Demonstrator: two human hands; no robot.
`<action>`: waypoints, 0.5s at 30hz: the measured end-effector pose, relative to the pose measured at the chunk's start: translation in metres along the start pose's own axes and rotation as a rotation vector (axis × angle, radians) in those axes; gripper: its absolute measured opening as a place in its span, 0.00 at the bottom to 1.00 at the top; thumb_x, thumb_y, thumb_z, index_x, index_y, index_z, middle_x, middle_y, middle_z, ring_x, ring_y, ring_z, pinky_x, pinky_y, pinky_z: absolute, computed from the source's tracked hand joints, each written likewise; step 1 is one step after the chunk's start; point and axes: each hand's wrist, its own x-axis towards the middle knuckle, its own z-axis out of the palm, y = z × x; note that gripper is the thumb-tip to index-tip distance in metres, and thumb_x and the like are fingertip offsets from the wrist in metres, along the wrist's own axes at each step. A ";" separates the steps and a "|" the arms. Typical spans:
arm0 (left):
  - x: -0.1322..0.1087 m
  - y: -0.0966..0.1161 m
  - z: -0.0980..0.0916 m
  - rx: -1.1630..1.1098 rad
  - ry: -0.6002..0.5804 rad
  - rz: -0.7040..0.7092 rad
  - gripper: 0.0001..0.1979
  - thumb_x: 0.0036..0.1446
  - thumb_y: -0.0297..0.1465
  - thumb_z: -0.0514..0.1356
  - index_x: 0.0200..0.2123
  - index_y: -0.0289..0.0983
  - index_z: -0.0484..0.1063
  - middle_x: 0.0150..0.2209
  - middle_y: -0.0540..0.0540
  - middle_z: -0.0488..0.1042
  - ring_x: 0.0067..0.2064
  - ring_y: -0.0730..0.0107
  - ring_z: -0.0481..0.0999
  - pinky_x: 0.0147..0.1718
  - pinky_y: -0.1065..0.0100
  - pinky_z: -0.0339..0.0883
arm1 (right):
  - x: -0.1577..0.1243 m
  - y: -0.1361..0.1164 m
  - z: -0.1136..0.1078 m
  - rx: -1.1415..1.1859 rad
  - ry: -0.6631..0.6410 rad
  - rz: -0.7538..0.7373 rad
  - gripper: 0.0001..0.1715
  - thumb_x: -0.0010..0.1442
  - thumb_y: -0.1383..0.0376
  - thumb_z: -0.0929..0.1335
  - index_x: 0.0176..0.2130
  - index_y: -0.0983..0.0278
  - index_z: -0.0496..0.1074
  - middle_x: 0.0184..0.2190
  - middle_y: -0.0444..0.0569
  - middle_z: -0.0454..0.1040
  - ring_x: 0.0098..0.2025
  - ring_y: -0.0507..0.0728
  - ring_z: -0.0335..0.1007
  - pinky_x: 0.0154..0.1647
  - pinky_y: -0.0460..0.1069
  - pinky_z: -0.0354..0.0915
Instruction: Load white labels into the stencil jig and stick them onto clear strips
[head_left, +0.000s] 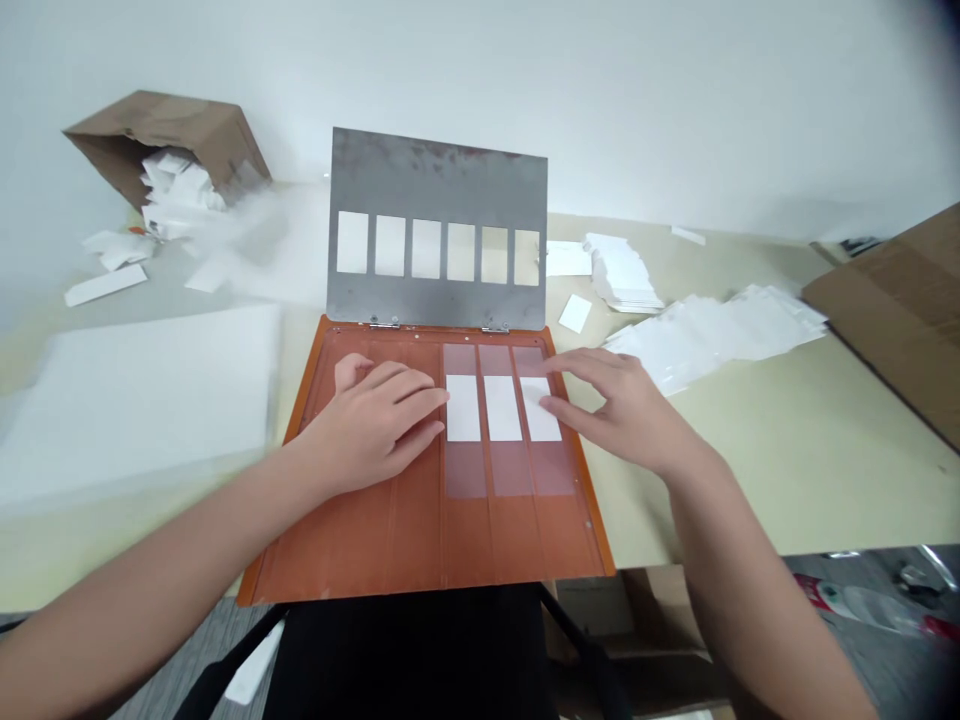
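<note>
An orange metal board (352, 540) lies on the table in front of me, with a grey steel plate (439, 170) hinged upright along its far edge. The plate has several rectangular windows. Three white paper strips (502, 408) lie side by side on translucent film pieces (510, 470) on the board's right half. My left hand (371, 425) rests on the board, fingertips at the left strip's edge, holding nothing. My right hand (622, 405) is open, its fingertips touching the rightmost strip (541, 412).
A tipped cardboard box (169, 130) spills white paper pieces at the far left. A wide white sheet stack (135, 400) lies left of the board. Loose white sheets (712, 335) lie to its right, beside a cardboard sheet (892, 300). The table's near edge runs below the board.
</note>
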 end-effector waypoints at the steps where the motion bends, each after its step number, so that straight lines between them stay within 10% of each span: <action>1: 0.000 0.001 -0.001 -0.007 -0.007 0.014 0.08 0.67 0.29 0.54 0.44 0.38 0.73 0.40 0.46 0.78 0.43 0.62 0.75 0.44 0.57 0.52 | 0.008 -0.006 -0.004 0.014 -0.062 -0.027 0.14 0.65 0.58 0.67 0.50 0.55 0.72 0.49 0.48 0.78 0.49 0.62 0.72 0.47 0.58 0.57; 7: -0.003 0.022 -0.010 -0.109 -0.121 0.146 0.15 0.69 0.38 0.52 0.52 0.39 0.72 0.50 0.43 0.77 0.52 0.56 0.71 0.48 0.56 0.55 | 0.035 -0.015 0.002 -0.021 -0.131 -0.114 0.13 0.65 0.56 0.67 0.48 0.55 0.75 0.48 0.45 0.79 0.52 0.63 0.72 0.51 0.60 0.51; 15: -0.013 0.052 -0.003 -0.095 -0.244 0.277 0.32 0.68 0.53 0.47 0.61 0.37 0.67 0.63 0.44 0.70 0.66 0.55 0.60 0.62 0.53 0.45 | 0.016 -0.011 0.017 -0.092 -0.094 -0.205 0.33 0.60 0.46 0.70 0.58 0.60 0.70 0.54 0.53 0.77 0.58 0.68 0.67 0.57 0.62 0.48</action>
